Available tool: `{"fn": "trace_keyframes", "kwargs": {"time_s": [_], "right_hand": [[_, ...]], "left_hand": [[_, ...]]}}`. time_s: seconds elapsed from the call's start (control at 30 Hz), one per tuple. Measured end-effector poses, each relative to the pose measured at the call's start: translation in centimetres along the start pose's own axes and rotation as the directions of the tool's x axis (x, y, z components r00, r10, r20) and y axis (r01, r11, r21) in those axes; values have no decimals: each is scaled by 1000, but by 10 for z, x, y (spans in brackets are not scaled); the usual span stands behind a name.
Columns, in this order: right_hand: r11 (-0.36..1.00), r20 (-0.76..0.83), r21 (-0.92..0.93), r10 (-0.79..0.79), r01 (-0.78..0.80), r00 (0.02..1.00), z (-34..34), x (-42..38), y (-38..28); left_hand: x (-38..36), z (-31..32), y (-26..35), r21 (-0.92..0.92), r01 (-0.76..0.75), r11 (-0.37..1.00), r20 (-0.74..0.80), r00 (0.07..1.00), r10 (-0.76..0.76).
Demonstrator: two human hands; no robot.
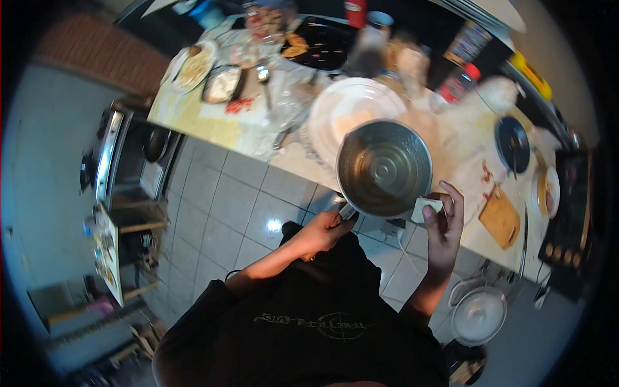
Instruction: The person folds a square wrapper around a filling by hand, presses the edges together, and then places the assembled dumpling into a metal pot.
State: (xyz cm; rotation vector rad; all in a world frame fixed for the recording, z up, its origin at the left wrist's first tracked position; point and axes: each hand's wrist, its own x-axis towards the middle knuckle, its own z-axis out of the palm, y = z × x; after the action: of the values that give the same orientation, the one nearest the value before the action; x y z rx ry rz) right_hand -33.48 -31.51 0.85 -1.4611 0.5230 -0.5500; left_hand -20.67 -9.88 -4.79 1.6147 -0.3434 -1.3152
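My left hand (321, 233) is closed round the handle of a metal pot (385, 169), which is held over the table's front edge. Some liquid seems to lie in the bottom of the pot. At the pot's right rim, my right hand (445, 216) pinches a small white folded cloth or pad (426, 209) between thumb and fingers. Behind the pot, a large white plate (353, 97) sits on the table, partly hidden by the pot.
On the table (251, 138) stand a plate of food (193, 69), a square bowl (222, 85), a spoon (263, 76), a black tray (322, 45), a red-capped bottle (454, 87), a dark pan (512, 143) and a wooden board (500, 218). A white lidded container (478, 316) stands lower right.
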Motion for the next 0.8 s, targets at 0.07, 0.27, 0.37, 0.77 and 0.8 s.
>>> {"fn": "trace_keyframes", "kwargs": {"time_s": [0.07,0.27,0.37,0.77,0.8], "right_hand": [[1000,106,15,-4,2,994,33,3,-7],[989,514,-49,143,-137,846,156,-10,2],[980,685,10,139,-200,715,238,-37,17],[954,863,-50,189,-294,468,489,-169,44],[955,836,-41,194,-294,514,488,-172,43]], "left_hand": [[-26,-16,-17,-29,-3,1000,-49,999,1],[-125,-67,-89,-251,-31,968,-254,967,-35],[-185,-95,-117,-303,-64,951,-404,912,-67],[-396,-207,-282,-501,-46,864,-553,785,-278],[-408,-216,-289,-540,-70,839,-577,756,-309]]}}
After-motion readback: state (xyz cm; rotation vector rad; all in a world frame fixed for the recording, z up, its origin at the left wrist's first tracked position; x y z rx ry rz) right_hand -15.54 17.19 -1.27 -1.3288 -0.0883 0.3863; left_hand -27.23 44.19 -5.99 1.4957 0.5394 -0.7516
